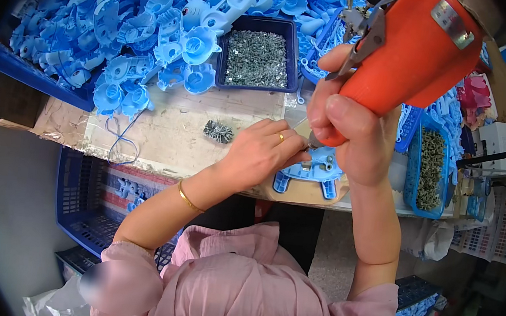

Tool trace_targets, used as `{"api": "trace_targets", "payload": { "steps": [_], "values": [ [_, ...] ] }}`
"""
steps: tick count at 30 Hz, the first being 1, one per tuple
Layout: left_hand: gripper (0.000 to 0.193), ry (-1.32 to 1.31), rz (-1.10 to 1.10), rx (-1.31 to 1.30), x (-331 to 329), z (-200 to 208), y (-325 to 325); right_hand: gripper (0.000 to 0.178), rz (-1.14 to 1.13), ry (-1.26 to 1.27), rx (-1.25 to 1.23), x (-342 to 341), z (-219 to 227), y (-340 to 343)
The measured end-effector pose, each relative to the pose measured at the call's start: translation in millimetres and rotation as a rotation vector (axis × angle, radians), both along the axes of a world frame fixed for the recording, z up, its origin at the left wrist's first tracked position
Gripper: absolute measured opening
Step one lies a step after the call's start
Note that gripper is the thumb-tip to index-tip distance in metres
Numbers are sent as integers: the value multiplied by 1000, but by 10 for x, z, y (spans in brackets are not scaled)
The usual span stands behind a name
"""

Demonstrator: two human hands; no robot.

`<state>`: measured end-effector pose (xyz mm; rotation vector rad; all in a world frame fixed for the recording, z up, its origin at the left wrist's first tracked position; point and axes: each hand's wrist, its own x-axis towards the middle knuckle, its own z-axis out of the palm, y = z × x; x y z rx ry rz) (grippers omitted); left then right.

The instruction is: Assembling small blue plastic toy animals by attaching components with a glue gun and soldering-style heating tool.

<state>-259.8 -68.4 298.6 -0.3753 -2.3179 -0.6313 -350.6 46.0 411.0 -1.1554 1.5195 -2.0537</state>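
My right hand point(351, 119) is wrapped round an orange-red power screwdriver point(415, 52), which tilts down toward the table. Its tip meets a pale blue plastic part point(309, 171) with two short legs pointing at me. From the left, my left hand point(266, 150) reaches in with bent fingers pressed together at that part's upper left edge; the fingertips are partly hidden. A small silvery metal piece shows on the part by the fingers. Beside my left wrist lies a clump of loose screws point(218, 131).
Blue plastic shells point(149, 32) are heaped across the back left. A dark blue tray point(221, 63) of small metal pieces stands in the middle, and a light blue basket point(412, 185) of screws at right. Below the table edge sits a blue crate point(75, 202).
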Motion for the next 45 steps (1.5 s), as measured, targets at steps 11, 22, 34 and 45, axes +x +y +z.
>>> {"api": "trace_targets", "payload": {
  "steps": [11,22,34,45],
  "values": [
    [64,-199,26,81,140,65,-12,41,66,-41,111,6,-152,58],
    [75,-323,85,51,158,-103,49,31,-24,-118,49,26,-531,-11],
    [65,-307,150,20,160,-134,131,13,-277,89,-19,193,-800,-39],
    [72,-261,186,230,264,37,86,38,111,83,32,-79,36,-245]
  ]
}}
